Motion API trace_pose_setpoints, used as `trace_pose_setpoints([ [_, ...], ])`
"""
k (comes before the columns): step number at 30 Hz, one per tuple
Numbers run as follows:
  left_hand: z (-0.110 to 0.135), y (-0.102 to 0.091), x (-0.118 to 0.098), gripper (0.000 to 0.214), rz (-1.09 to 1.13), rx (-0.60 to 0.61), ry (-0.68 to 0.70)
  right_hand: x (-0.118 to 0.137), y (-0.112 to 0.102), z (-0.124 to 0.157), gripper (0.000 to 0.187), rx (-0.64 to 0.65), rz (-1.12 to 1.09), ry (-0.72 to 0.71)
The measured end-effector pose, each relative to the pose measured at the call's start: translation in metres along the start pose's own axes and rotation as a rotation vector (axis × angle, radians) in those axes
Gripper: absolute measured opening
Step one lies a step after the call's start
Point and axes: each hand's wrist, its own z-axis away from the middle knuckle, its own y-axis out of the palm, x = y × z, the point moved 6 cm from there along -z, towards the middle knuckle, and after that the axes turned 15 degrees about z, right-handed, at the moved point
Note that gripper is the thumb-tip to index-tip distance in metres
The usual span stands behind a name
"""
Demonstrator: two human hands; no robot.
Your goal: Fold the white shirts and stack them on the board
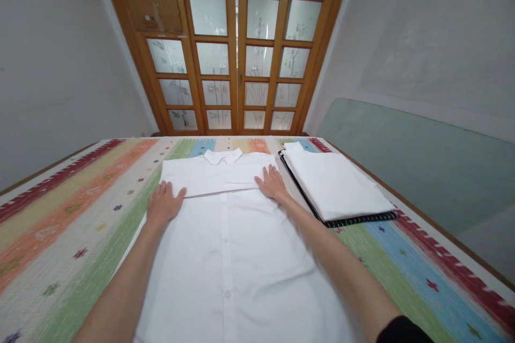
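A white buttoned shirt (229,246) lies flat on the striped cloth, its collar (222,156) pointing away from me. A sleeve is folded across the chest just below the collar. My left hand (163,203) lies flat on the shirt's left edge, fingers stretched out and holding nothing. My right hand (272,183) rests flat on the right end of the folded sleeve, fingers spread.
The multicoloured striped cloth (72,209) covers the whole surface. To the right of the shirt lies a folded white garment (333,182) on top of a dark one with white stitching (358,219). A wooden door with frosted panes (237,59) stands beyond the far edge.
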Motion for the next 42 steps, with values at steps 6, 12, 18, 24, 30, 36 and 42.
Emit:
trace_pose_setpoints([
  [6,0.001,-0.002,-0.011,0.071,-0.163,0.006,0.03,0.001,-0.002,-0.015,0.075,0.044,-0.009,0.068],
  [12,-0.029,0.004,-0.009,0.076,-0.172,0.137,-0.018,-0.003,-0.003,-0.036,0.074,0.041,0.007,0.068],
  [18,-0.063,0.009,-0.005,0.078,-0.088,0.213,-0.027,-0.008,0.001,-0.047,0.076,0.077,0.012,0.098],
  [24,-0.079,0.016,0.001,0.078,-0.044,0.175,-0.003,-0.011,0.006,-0.054,0.075,0.04,0.043,0.114],
  [30,-0.1,0.023,0.007,0.081,-0.035,0.146,0.027,-0.01,0.006,-0.055,0.076,0.022,0.076,0.121],
  [36,-0.113,0.025,0.01,0.077,-0.075,0.107,0.069,-0.009,0.004,-0.053,0.075,0.014,0.088,0.126],
  [42,-0.097,0.027,-0.019,0.054,-0.093,0.103,0.329,-0.009,0.005,-0.053,0.073,0.003,0.097,0.121],
])
